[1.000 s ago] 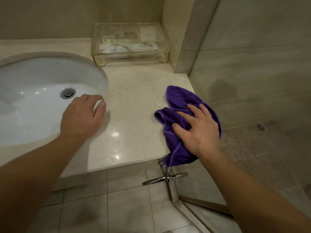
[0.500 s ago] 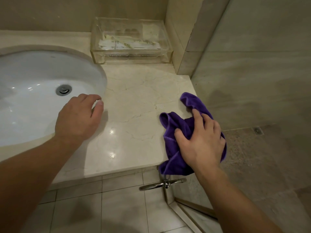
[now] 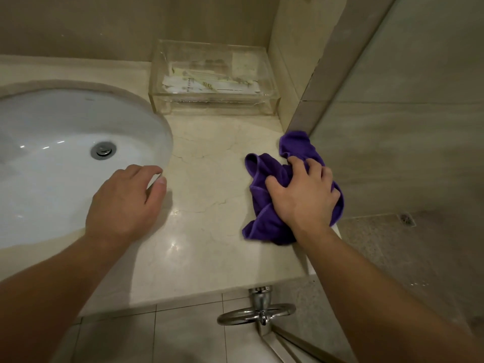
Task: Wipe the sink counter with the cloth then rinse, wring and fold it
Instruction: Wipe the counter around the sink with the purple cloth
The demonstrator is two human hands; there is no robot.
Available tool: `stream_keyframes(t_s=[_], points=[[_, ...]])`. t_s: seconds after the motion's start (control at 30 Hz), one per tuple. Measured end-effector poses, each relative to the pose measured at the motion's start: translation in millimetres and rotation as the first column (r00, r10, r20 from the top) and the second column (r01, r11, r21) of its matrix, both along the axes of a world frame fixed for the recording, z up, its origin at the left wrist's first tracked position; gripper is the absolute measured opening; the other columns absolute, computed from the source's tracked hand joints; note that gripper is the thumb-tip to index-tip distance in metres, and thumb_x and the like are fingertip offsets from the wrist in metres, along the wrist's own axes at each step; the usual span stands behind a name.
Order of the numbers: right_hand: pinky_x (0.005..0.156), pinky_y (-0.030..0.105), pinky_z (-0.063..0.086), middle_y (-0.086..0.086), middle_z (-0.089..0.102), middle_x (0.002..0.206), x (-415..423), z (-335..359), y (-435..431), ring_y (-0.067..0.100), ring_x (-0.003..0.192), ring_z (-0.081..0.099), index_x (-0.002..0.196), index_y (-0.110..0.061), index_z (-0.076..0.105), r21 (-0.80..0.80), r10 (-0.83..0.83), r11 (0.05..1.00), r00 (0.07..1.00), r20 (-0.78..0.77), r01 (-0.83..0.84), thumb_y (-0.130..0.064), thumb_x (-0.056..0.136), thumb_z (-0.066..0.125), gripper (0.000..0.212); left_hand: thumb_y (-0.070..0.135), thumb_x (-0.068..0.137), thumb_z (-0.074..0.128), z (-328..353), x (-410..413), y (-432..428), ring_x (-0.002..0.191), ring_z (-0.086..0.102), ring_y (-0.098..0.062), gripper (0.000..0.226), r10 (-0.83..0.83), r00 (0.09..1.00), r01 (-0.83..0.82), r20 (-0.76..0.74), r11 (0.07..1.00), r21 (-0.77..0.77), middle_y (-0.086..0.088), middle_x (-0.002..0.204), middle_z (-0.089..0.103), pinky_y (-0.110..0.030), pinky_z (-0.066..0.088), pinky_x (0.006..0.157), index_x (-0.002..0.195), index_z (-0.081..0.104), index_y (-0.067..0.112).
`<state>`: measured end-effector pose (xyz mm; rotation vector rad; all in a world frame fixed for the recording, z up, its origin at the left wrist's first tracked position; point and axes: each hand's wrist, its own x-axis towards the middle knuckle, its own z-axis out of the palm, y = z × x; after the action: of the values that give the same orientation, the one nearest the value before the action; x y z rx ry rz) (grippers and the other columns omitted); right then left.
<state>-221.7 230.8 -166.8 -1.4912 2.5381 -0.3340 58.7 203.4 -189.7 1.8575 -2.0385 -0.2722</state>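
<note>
The cloth (image 3: 264, 213) is a soft purple rag, bunched up on the counter (image 3: 209, 252) well to the right of the sink (image 3: 39, 195), at the edge farthest from it. It looks light and limp. It crumples into folds, keeps no shape of its own, and a loose lobe sticks out past your fingertips. Expect it to drag on the stone rather than slide, and to grow heavier and drip once it is rinsed.

Your right hand (image 3: 303, 197) lies on top of it, fingers curled into the folds and thumb against the side toward the sink, so you are gripping it in a bunch and pressing it down. For wiping, a flatter palm over a wider spread of cloth would likely cover more stone. For wringing, take it at two ends with both hands.

Watch the part on the side away from the sink. It seems to lie over the counter's edge and could slip off if you let go.

Your left hand (image 3: 125, 203) holds nothing and sits at the sink's right rim, fingers loosely bent. Behind and to the right of the sink stands a clear box (image 3: 214, 100) of packets.
</note>
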Motion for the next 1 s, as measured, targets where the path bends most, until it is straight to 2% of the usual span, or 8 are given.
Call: stream_keyframes(t_s=[0.27,0.43,0.63,0.83,1.0], points=[[0.113,0.059,0.025,0.000,0.038,0.157,-2.4,-1.8,-47.9,0.030,0.148,0.024,0.145,-0.034,0.043,-0.019,0.037,0.999,0.999,0.019,-0.036,-0.064,0.084,0.045,0.069,0.046,0.094,0.031,-0.6,0.8,-0.6,0.105,0.058,-0.031,0.050,-0.001,1.000,0.001,0.000,1.000,0.008,-0.005,0.116,0.067,-0.041,0.046,0.080,0.123,0.063,0.021],[0.107,0.057,0.031,0.006,0.047,0.145,0.5,0.0,-68.1,0.032,0.137,0.038,0.137,-0.030,0.051,-0.069,-0.006,0.998,1.000,-0.002,0.005,-0.061,0.084,0.046,0.062,0.052,0.090,0.027,0.3,0.6,-2.4,0.099,0.060,-0.030,0.058,-0.025,0.999,0.025,0.021,1.000,0.017,-0.004,0.112,0.068,-0.040,0.046,0.078,0.121,0.064,0.019],[0.106,0.058,0.033,0.011,0.054,0.135,8.7,-2.3,-77.3,0.035,0.128,0.045,0.134,-0.026,0.058,-0.106,-0.051,0.993,0.995,-0.081,0.043,-0.058,0.087,0.041,0.059,0.054,0.088,0.024,1.8,-0.6,-3.0,0.095,0.059,-0.027,0.061,-0.031,0.999,0.030,0.032,0.999,0.028,-0.002,0.108,0.067,-0.035,0.040,0.074,0.119,0.063,0.020],[0.101,0.055,0.039,0.012,0.064,0.111,17.7,-3.2,-81.5,0.034,0.112,0.053,0.109,-0.022,0.070,-0.194,-0.058,0.980,0.992,-0.111,0.036,-0.050,0.091,0.039,0.046,0.052,0.089,0.028,2.6,-1.8,-2.3,0.088,0.060,-0.026,0.056,-0.044,0.997,0.042,0.057,0.999,0.029,-0.002,0.100,0.068,-0.035,0.040,0.070,0.115,0.064,0.017],[0.099,0.054,0.040,0.013,0.066,0.104,21.2,-3.8,-84.7,0.034,0.108,0.055,0.100,-0.017,0.071,-0.226,-0.043,0.974,0.990,-0.136,0.012,-0.046,0.093,0.042,0.042,0.052,0.089,0.028,2.6,-2.0,-1.7,0.088,0.059,-0.024,0.053,-0.029,0.998,0.026,0.060,0.998,0.049,0.002,0.098,0.067,-0.036,0.045,0.073,0.113,0.063,0.020]])
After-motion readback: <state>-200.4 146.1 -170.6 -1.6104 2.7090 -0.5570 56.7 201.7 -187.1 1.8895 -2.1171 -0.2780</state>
